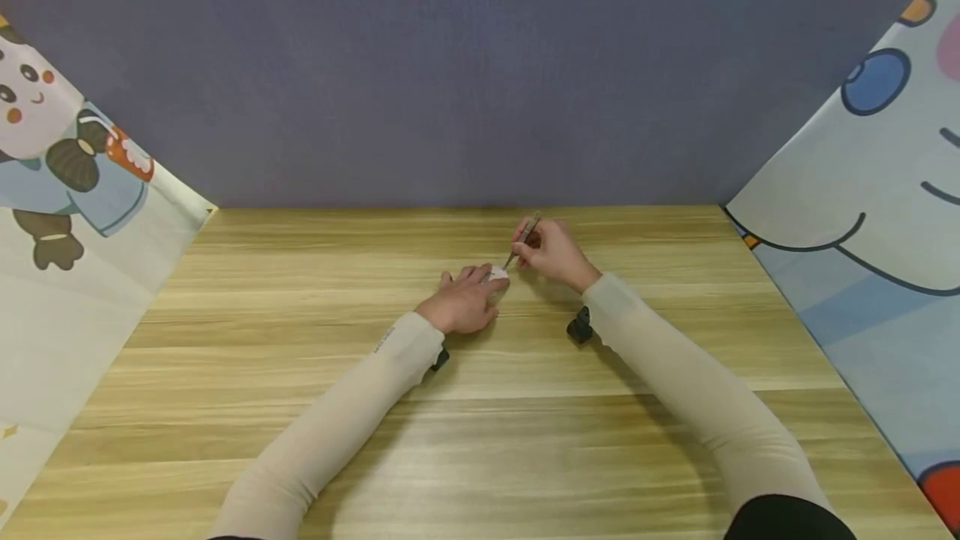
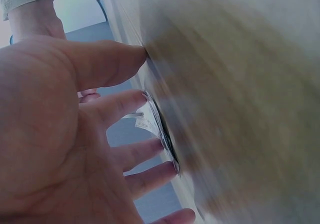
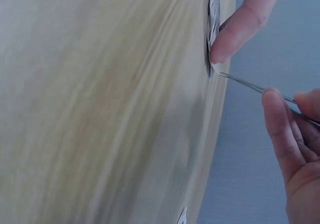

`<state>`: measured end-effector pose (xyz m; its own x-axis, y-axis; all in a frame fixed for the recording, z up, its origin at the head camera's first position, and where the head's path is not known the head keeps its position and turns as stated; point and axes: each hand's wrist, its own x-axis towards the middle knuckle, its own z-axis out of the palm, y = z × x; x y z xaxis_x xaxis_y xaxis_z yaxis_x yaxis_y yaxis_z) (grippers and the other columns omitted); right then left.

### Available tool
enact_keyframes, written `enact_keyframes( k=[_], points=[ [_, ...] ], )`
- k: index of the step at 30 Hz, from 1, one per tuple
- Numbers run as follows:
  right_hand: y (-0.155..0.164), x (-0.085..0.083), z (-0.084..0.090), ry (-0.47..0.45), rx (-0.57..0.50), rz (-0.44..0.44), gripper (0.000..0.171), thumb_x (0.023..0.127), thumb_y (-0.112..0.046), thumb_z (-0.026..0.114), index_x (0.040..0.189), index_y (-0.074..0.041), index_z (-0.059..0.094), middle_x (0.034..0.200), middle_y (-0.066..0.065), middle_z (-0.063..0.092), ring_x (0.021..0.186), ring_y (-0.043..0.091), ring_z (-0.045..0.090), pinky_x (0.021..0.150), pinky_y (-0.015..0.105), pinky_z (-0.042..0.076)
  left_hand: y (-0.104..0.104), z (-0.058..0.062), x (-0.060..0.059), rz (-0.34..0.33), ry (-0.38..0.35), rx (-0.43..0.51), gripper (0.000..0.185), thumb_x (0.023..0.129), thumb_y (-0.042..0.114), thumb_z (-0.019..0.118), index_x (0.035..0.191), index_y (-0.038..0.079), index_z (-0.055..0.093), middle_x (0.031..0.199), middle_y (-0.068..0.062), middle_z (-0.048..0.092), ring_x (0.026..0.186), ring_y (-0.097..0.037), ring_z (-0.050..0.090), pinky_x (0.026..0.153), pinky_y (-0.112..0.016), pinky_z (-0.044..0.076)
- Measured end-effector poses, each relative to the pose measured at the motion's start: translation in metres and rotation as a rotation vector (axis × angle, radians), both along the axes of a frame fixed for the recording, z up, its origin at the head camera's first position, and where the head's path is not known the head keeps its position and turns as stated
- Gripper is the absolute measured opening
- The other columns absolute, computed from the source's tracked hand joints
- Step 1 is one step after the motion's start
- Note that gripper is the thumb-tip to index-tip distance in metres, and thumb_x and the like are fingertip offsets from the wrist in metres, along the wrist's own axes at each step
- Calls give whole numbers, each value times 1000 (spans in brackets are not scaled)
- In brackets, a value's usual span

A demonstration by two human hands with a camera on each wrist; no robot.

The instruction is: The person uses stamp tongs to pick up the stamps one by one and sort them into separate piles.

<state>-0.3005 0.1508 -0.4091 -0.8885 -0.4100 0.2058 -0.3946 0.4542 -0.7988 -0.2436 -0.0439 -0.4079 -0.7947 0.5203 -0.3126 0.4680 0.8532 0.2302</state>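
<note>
My left hand [image 1: 467, 304] lies over a small stack of thin white sheets [image 2: 159, 124] on the table, its straight fingertips pressing on the sheets. The thumb touches the wood in the left wrist view. My right hand [image 1: 552, 251] pinches slim metal tweezers [image 3: 252, 86] between thumb and fingers. The tip of the tweezers is right at the edge of the white sheets [image 1: 498, 273], beside a left fingertip. In the left wrist view one sheet corner stands lifted from the stack near the tweezers. Most of the sheets are hidden under the left fingers.
The wood-grain table [image 1: 510, 457] ends at a blue-grey wall [image 1: 465, 73]. Cartoon-printed panels stand at its left [image 1: 112, 273] and right [image 1: 840, 190]. A small white piece [image 3: 183, 216] lies on the table in the right wrist view. A black wrist camera [image 1: 580, 327] hangs beneath the right sleeve.
</note>
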Motion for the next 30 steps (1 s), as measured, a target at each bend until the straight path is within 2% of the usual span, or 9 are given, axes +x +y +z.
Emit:
enact_keyframes(
  k=[5, 12, 20, 25, 30],
  points=[
    [3, 0, 0, -2, 10, -19, 5, 91, -5, 62, 93, 0, 61, 82, 17, 64, 69, 30, 65, 61, 39, 54, -1, 0, 1, -10, 7, -2, 52, 100, 33, 46, 149, 29, 30, 157, -6, 13, 141, -26, 13, 105, -61, 13],
    [4, 0, 0, -23, -43, -59, 5, 90, 0, 62, 94, 0, 59, 82, 21, 64, 68, 33, 65, 61, 44, 54, -1, 0, 4, -14, 27, 8, 54, 99, 33, 47, 150, 28, 29, 156, -5, 17, 140, -26, 15, 104, -58, 18],
    [4, 0, 0, 14, -21, -85, 4, 91, -4, 62, 93, -3, 60, 82, 16, 65, 68, 26, 64, 61, 39, 54, 0, -2, 6, -20, 42, 30, 56, 97, 34, 50, 150, 26, 30, 154, -2, 20, 138, -24, 18, 101, -52, 23],
    [5, 1, 0, 9, -35, -77, 5, 90, -4, 63, 93, -3, 59, 83, 18, 65, 70, 31, 65, 62, 40, 54, 1, 0, 6, -32, 52, 27, 54, 97, 34, 50, 148, 28, 34, 151, -4, 23, 135, -26, 22, 96, -49, 26],
    [6, 2, 1, 27, 16, -50, 6, 90, -8, 64, 92, -3, 60, 81, 15, 65, 69, 29, 66, 60, 36, 54, 1, -1, 5, -25, 46, 14, 57, 98, 35, 50, 150, 27, 29, 149, -2, 25, 134, -24, 23, 95, -47, 26]
  ],
)
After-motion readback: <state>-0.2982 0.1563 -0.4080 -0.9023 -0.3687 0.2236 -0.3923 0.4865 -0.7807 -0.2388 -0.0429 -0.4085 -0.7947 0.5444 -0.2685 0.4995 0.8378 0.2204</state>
